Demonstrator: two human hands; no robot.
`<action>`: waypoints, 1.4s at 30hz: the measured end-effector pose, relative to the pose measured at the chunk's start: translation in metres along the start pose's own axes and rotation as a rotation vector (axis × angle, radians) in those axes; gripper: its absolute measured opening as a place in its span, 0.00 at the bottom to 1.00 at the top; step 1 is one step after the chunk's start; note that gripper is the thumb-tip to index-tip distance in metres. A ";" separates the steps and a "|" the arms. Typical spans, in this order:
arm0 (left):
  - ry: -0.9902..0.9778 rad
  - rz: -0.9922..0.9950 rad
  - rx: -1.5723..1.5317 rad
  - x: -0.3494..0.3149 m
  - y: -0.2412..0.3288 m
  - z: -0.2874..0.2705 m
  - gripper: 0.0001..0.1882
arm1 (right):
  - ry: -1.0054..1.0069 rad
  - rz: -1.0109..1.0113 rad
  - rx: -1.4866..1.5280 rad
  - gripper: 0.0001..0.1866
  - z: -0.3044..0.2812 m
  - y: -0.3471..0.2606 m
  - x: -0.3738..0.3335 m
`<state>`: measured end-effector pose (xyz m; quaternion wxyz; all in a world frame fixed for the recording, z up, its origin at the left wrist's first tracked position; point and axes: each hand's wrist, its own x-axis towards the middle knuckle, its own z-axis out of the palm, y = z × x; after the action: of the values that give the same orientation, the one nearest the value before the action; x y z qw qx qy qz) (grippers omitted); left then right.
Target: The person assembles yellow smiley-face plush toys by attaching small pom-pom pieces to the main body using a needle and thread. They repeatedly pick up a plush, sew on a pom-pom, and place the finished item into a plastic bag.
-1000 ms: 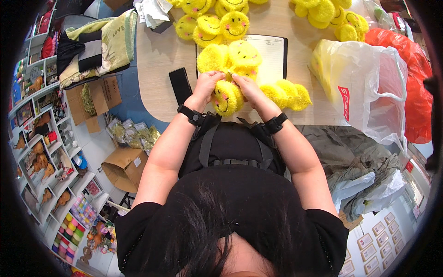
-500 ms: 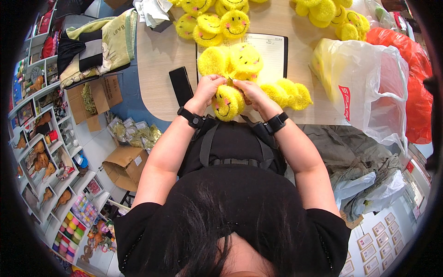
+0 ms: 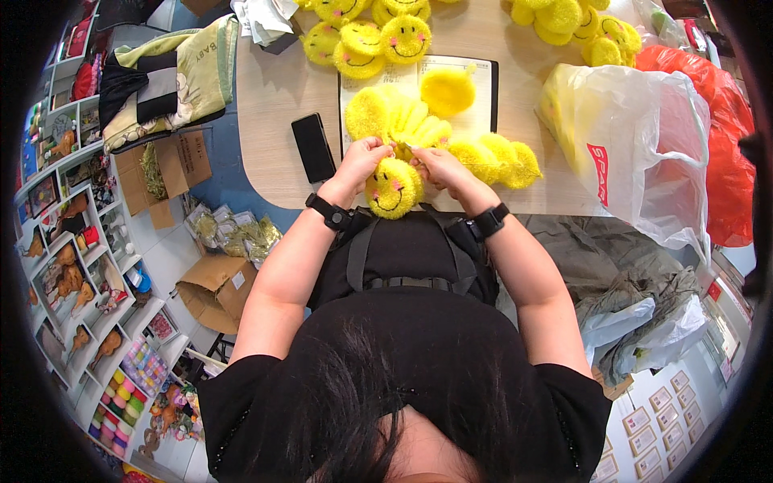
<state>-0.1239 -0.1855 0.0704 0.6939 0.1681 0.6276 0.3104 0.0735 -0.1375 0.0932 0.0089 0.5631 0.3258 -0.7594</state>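
Observation:
In front of me lies a bundle of fuzzy yellow plush pieces. A round smiley face piece point(image 3: 394, 188) hangs at the table's near edge. My left hand point(image 3: 362, 163) pinches the bundle just above that face. Close beside it, my right hand point(image 3: 443, 169) is closed in a pinch; what it holds is too small to make out. Beyond the hands, plain yellow lobes point(image 3: 415, 125) fan out, with a plain round disc point(image 3: 448, 92) on the open notebook point(image 3: 481, 113). A row of fuzzy yellow balls point(image 3: 499, 159) lies right of my right hand.
A black phone point(image 3: 312, 148) lies left of the notebook. More yellow smiley pieces point(image 3: 370, 42) are piled at the back, with others point(image 3: 596, 32) at the back right. A white plastic bag point(image 3: 628, 145) and a red bag point(image 3: 729, 161) stand at the right edge.
The far round piece has turned from its smiling face to a plain side and shifted up and right. My fingertips have lowered slightly, and the lobes between now show spread out.

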 end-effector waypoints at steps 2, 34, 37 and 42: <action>-0.047 -0.051 -0.024 -0.002 -0.004 -0.004 0.09 | 0.084 -0.129 -0.042 0.18 -0.012 0.004 -0.011; -0.174 0.119 0.007 -0.081 0.037 -0.029 0.21 | 1.421 -0.392 -0.274 0.17 -0.207 0.159 -0.036; -0.236 0.172 -0.055 -0.088 0.052 -0.013 0.20 | 1.069 -0.863 -0.130 0.13 -0.141 0.083 -0.069; -0.380 0.147 0.032 -0.090 0.063 0.018 0.21 | 0.164 -0.669 -0.163 0.16 -0.030 -0.020 -0.089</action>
<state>-0.1220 -0.1934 0.1818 0.7725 0.2801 0.4763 0.3128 0.1238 -0.1384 0.1752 -0.2217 0.4818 0.5514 -0.6440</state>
